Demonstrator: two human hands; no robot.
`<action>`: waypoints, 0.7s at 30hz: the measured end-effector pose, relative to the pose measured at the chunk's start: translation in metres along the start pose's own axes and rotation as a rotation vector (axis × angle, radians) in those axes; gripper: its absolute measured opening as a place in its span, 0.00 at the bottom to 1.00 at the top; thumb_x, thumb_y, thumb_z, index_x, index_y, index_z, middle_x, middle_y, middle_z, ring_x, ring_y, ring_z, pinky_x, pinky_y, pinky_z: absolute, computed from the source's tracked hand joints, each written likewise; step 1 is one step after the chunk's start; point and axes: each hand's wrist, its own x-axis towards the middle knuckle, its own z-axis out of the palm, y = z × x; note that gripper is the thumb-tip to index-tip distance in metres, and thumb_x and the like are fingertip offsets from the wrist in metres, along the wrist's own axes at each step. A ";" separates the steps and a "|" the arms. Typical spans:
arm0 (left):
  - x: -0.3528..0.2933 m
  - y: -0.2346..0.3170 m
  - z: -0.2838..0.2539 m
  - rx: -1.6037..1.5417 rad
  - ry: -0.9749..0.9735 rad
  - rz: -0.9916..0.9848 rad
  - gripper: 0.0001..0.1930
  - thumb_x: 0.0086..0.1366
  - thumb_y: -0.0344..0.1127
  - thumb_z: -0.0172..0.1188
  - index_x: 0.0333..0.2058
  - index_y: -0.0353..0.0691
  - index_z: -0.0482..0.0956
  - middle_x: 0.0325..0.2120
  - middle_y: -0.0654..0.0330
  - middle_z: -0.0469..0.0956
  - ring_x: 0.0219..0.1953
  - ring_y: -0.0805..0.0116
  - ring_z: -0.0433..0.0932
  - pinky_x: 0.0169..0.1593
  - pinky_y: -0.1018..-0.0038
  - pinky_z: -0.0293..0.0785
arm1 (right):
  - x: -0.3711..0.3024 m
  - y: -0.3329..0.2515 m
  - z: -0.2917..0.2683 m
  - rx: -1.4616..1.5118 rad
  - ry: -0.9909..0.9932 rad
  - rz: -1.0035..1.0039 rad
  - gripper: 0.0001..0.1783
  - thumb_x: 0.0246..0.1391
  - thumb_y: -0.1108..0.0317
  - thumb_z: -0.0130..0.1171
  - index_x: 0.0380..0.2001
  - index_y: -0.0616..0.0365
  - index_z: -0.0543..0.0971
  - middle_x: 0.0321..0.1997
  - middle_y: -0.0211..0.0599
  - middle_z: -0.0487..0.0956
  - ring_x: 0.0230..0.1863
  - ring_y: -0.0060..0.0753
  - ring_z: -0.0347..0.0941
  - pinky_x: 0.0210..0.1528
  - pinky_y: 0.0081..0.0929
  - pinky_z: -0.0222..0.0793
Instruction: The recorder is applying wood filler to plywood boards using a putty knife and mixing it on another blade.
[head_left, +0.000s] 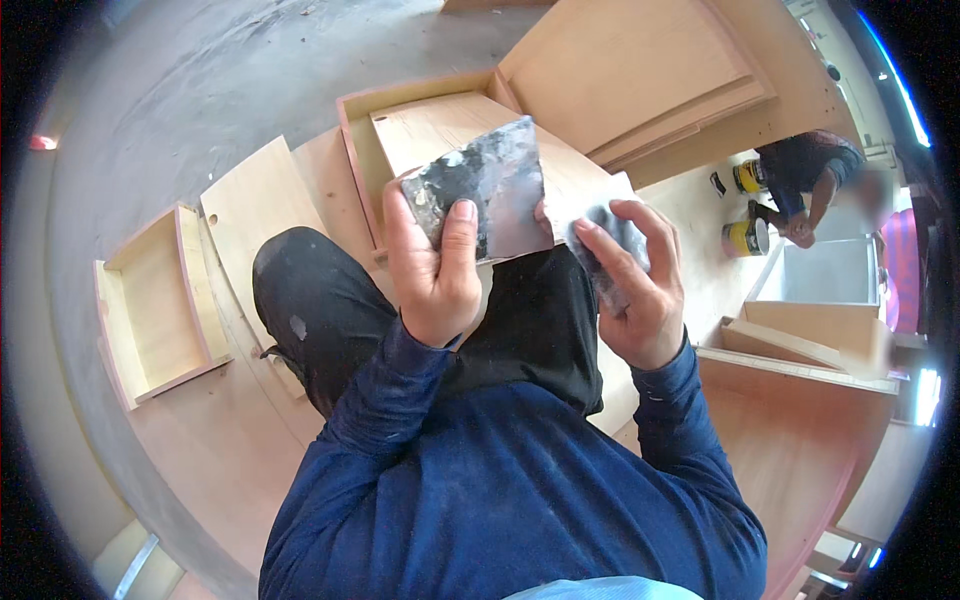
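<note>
Above my knees, my left hand [437, 270] grips a flat, square grey plate [495, 180] by its lower left, with the thumb on its face. Dark and whitish smears cover the plate, and its right part looks smooth and shiny. Just to the right, my right hand [645, 275] is closed around a smaller grey, smeared flat piece [625, 235], fingers over the top. That piece is blurred, and its kind is not clear. Its left edge comes close to the plate; whether they touch I cannot tell. Pale wooden panels and a drawer box [362, 130] lie beyond my hands.
An open wooden drawer [155, 300] lies at the left beside a loose panel [260, 195]. A large wooden panel [630, 70] rises at the far right. Another person [810, 175] crouches near two yellow-and-black cans [745, 238]. A wooden cabinet piece [790, 420] stands right of me.
</note>
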 end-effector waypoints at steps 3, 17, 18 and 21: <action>-0.001 -0.005 -0.001 0.175 -0.006 0.135 0.14 0.71 0.25 0.50 0.53 0.30 0.65 0.43 0.55 0.73 0.44 0.71 0.73 0.50 0.76 0.71 | 0.008 -0.009 0.003 -0.063 -0.061 -0.054 0.37 0.30 0.85 0.63 0.50 0.47 0.82 0.56 0.43 0.73 0.57 0.54 0.69 0.58 0.46 0.68; 0.057 -0.089 -0.063 -0.367 0.222 -0.124 0.20 0.66 0.27 0.51 0.56 0.37 0.65 0.49 0.50 0.75 0.47 0.53 0.80 0.37 0.57 0.86 | -0.033 -0.022 0.039 -0.124 -0.315 0.066 0.34 0.35 0.82 0.62 0.51 0.47 0.80 0.55 0.34 0.75 0.54 0.46 0.69 0.53 0.43 0.67; 0.055 -0.094 -0.064 -0.352 0.207 -0.133 0.21 0.66 0.28 0.51 0.57 0.37 0.64 0.49 0.50 0.75 0.47 0.52 0.80 0.36 0.55 0.87 | -0.032 -0.020 0.041 -0.160 -0.337 0.067 0.35 0.34 0.81 0.62 0.52 0.47 0.80 0.56 0.34 0.75 0.55 0.45 0.69 0.53 0.43 0.66; 0.053 -0.088 -0.058 -0.352 0.210 -0.164 0.22 0.66 0.29 0.52 0.58 0.37 0.63 0.50 0.50 0.74 0.47 0.51 0.80 0.36 0.54 0.87 | -0.031 -0.014 0.044 -0.191 -0.350 0.079 0.37 0.33 0.81 0.61 0.53 0.46 0.79 0.57 0.33 0.74 0.57 0.45 0.69 0.54 0.43 0.64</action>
